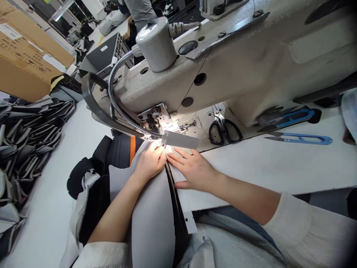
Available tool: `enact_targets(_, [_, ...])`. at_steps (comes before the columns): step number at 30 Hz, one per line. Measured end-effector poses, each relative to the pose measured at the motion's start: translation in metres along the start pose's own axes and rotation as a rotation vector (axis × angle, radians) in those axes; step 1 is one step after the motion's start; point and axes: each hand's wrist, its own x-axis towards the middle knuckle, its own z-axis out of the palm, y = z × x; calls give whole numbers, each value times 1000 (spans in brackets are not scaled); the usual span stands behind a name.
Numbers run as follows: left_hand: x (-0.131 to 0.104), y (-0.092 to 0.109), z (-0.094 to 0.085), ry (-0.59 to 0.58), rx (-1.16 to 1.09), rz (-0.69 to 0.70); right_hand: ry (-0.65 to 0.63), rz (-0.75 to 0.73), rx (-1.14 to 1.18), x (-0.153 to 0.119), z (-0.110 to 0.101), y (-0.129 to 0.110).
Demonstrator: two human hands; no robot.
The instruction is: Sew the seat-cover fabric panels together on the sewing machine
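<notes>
My left hand [150,160] is closed on the edge of a grey fabric piece [153,216], close in front of the needle area of a sewing machine [217,70]. The fabric hangs down towards my lap, with black layers along its right edge. My right hand [195,169] lies flat with spread fingers on a white strip [187,212] beside that edge. A grey lamp head [180,140] on a bendy metal neck lights the spot and hides part of the presser foot. Further fabric with an orange band [132,149] lies left of my left hand.
Black-handled scissors [223,128] lie on the machine bed. To the right are blue thread snips [304,139] and another blue-handled tool [298,116]. Stacked cut pieces [28,149] cover the table's left side. Behind stand a cardboard box [30,52], a grey crate [102,54] and another person's leg [141,13].
</notes>
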Motion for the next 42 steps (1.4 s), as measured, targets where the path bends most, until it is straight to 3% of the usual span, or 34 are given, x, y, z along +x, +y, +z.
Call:
enact_targets(8, [-1,5,0,-46,22,-4,32,6,6,4,2,-2])
enact_targets(15, [-21,7,-2,-63,102,-39,10,58,-7,6,4,-8])
enact_targets(18, [-25,13,1,7,231,-184,29,59,-12,6,4,-9])
enact_targets(21, [-22,20,1,-16,226,-314,63,44,-36,2,3,-16])
enact_targets(25, [-15,25,-2,-30,172,-329,107,-55,17,-13,3,-32])
enact_targets(30, [-11,21,5,49,111,-339,373,-198,136,-18,5,-41])
enact_targets(36, [-4,14,5,135,-35,-291,428,-576,175,-15,11,-49])
enact_targets(42, [-27,12,1,-6,76,-111,415,-557,128,-19,6,-47])
